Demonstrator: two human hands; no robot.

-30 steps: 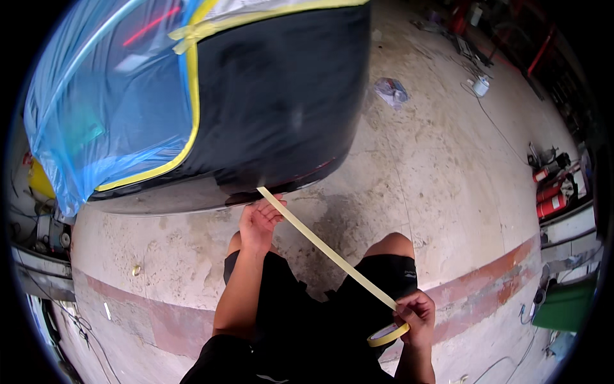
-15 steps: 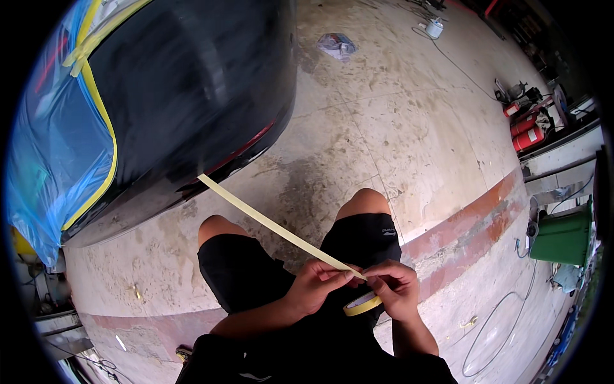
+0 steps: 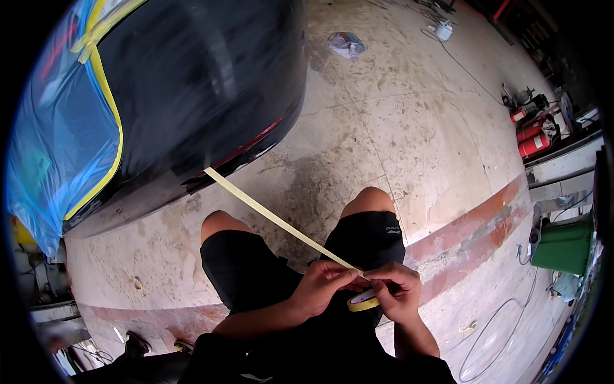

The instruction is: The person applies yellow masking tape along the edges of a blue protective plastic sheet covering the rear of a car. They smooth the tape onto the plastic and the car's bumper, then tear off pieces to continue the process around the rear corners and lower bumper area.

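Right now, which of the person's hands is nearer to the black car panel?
Left. The left hand is apart from the black car panel, along its tape strip; the right hand is farther, by the tape roll.

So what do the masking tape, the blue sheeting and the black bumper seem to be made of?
Masking tape: likely paper, matte; the pale yellow strip shows no shine.
Blue sheeting: probably thin plastic film, glossy; it is see-through, creased and catches light.
Black bumper: perhaps painted plastic, semi-gloss; smooth with soft reflections, but looks cannot settle it.
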